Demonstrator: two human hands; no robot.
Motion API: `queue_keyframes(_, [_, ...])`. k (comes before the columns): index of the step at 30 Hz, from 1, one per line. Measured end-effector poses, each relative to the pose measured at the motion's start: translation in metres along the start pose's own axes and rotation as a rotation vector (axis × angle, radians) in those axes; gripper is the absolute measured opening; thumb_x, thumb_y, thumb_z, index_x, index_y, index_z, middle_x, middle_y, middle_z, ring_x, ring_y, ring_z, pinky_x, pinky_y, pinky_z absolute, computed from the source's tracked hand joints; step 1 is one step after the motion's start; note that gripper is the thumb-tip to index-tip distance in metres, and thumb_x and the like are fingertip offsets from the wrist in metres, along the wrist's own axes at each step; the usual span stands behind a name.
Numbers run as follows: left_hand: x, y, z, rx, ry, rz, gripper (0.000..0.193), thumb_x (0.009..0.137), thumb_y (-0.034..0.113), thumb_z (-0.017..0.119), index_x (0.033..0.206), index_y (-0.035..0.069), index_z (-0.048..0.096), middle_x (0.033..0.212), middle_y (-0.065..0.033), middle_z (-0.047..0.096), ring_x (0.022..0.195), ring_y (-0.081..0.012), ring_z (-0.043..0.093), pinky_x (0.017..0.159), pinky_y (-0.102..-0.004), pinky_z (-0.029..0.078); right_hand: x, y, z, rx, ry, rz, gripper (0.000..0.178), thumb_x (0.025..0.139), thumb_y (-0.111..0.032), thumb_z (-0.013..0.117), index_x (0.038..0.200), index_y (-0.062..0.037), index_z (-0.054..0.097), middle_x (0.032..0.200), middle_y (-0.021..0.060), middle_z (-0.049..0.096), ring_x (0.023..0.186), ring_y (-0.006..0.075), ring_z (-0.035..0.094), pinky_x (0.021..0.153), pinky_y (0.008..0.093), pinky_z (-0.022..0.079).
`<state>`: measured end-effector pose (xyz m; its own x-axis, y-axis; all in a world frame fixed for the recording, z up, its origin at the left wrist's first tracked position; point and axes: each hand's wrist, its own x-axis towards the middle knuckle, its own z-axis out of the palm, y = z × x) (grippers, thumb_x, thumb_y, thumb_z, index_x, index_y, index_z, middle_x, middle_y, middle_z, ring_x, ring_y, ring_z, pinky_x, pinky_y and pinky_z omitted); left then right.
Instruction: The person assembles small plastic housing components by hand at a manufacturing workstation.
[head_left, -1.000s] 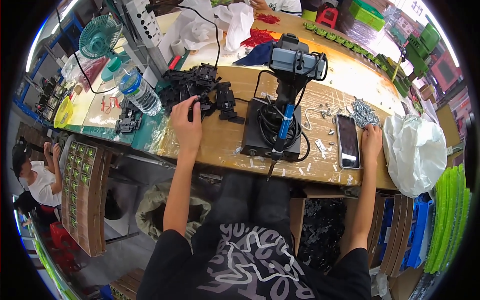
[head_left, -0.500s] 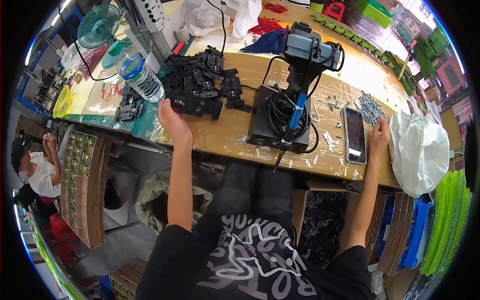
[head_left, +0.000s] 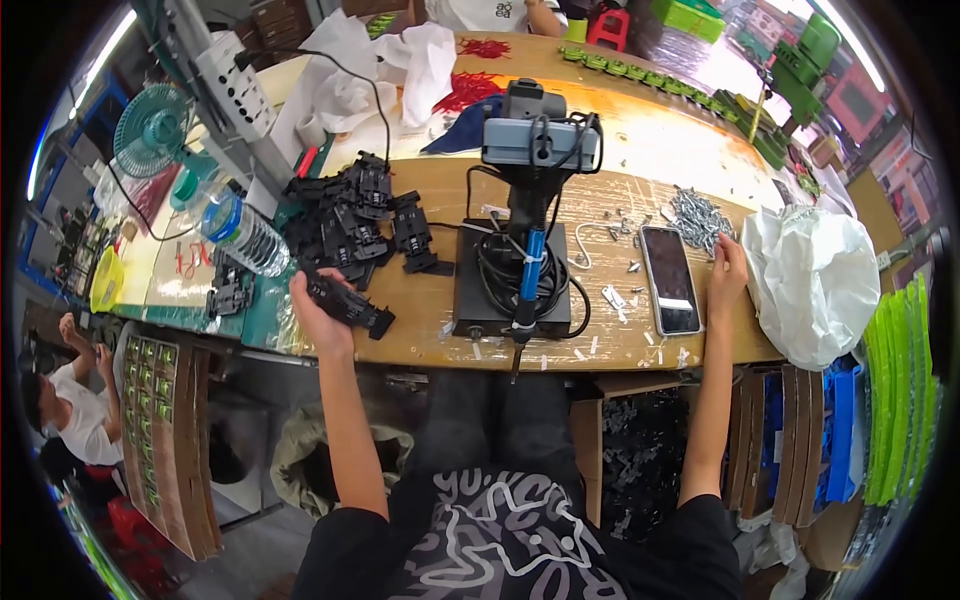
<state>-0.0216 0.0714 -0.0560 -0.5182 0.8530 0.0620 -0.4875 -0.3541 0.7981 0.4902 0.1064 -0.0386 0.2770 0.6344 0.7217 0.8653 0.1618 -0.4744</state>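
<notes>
My left hand [head_left: 324, 312] is closed around a black plastic part [head_left: 347, 302], lifted just in front of a heap of similar black parts [head_left: 345, 215]. My right hand [head_left: 728, 276] reaches to the near edge of a pile of silver screws [head_left: 697, 215]. Its fingertips are drawn together there, and whatever is between them is too small to make out. Left of that hand lies a smartphone [head_left: 670, 280], screen up. A blue-and-black electric screwdriver [head_left: 531, 275] hangs tip down in the middle, against a black box [head_left: 470, 290] with coiled cable.
A water bottle [head_left: 235, 226] stands left of the heap, near a green fan [head_left: 155, 130]. A white bag [head_left: 812, 285] sits at the bench's right end. Loose screws and white scraps lie around the phone. Below the bench is a carton of black parts [head_left: 640, 460]. Other people sit nearby.
My left hand has drawn the black part back from the heap toward me, and it is now apart from the others. My right hand stays at the screws. The view has shifted.
</notes>
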Motion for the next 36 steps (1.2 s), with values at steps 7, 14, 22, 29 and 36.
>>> queue_keyframes(7, [-0.001, -0.002, 0.013, 0.124, -0.050, 0.066, 0.019, 0.081, 0.013, 0.046, 0.095, 0.004, 0.038, 0.072, -0.0112, 0.053, 0.062, -0.0181, 0.052, 0.058, -0.0278, 0.046, 0.002, 0.017, 0.000, -0.020, 0.060, -0.068, 0.011, 0.081, -0.003, 0.052, 0.089, -0.0009, 0.059, 0.085, 0.0110, 0.057, 0.079, 0.0231, 0.055, 0.069, 0.0297, 0.043])
queue_keyframes(14, [-0.007, 0.003, 0.022, 0.190, -0.080, 0.067, 0.027, 0.083, 0.010, 0.052, 0.105, 0.003, 0.037, 0.078, -0.0114, 0.058, 0.069, -0.0188, 0.059, 0.059, -0.0250, 0.046, 0.008, 0.005, -0.006, 0.052, 0.061, -0.038, 0.011, 0.079, 0.000, 0.054, 0.088, -0.0016, 0.060, 0.084, 0.0101, 0.057, 0.078, 0.0225, 0.055, 0.070, 0.0283, 0.043])
queue_keyframes(22, [-0.080, 0.016, 0.029, 0.324, -0.222, -0.043, 0.030, 0.081, 0.005, 0.053, 0.107, 0.002, 0.038, 0.082, -0.0138, 0.058, 0.069, -0.0203, 0.060, 0.060, -0.0257, 0.048, -0.053, -0.103, -0.045, 0.494, 0.206, 0.211, 0.012, 0.079, 0.004, 0.053, 0.090, 0.0016, 0.055, 0.084, 0.0067, 0.054, 0.076, 0.0149, 0.052, 0.074, 0.0270, 0.044])
queue_keyframes(29, [-0.170, 0.017, 0.068, 0.201, -0.610, -0.436, 0.030, 0.079, -0.006, 0.054, 0.102, -0.001, 0.035, 0.083, -0.0177, 0.062, 0.079, -0.0197, 0.061, 0.068, -0.0243, 0.047, -0.128, -0.195, -0.050, 1.187, -0.240, 0.382, 0.018, 0.070, 0.014, 0.054, 0.082, 0.0017, 0.054, 0.081, 0.0112, 0.053, 0.077, 0.0195, 0.055, 0.069, 0.0282, 0.046])
queue_keyframes(36, [-0.199, 0.002, 0.077, 0.465, -0.668, -0.514, 0.022, 0.077, 0.004, 0.062, 0.090, -0.001, 0.046, 0.079, -0.0080, 0.063, 0.075, -0.0074, 0.057, 0.063, -0.0183, 0.045, -0.152, -0.210, -0.050, 1.384, -0.429, 0.456, 0.017, 0.068, 0.012, 0.059, 0.081, 0.0023, 0.055, 0.081, 0.0125, 0.057, 0.081, 0.0227, 0.054, 0.079, 0.0336, 0.042])
